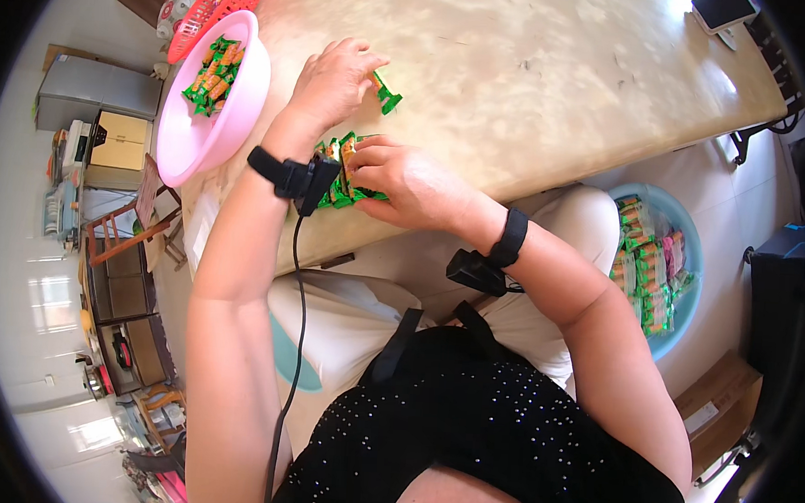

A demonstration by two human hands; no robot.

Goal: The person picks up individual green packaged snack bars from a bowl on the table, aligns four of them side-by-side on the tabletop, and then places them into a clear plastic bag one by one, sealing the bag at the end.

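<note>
Fingers (pixel 365 56) of the left hand (pixel 328 82) pinched on a small green packet (pixel 389 100), held just above or on the table (pixel 520 85); contact unclear. Left to right: pink basin (pixel 258 89), similar packets inside, at table's left edge. Row of green-and-orange packets (pixel 348 150) near table's front edge. Right hand (pixel 415 187) touching the row, fingers bent over it; cannot tell whether clamped. Far right, lower: blue basin (pixel 693 221) holding bagged packets (pixel 649 274).

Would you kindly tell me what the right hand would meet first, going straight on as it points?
The right hand points leftward, so it would probably meet the green packets beneath its fingers first; it may already touch them.
</note>
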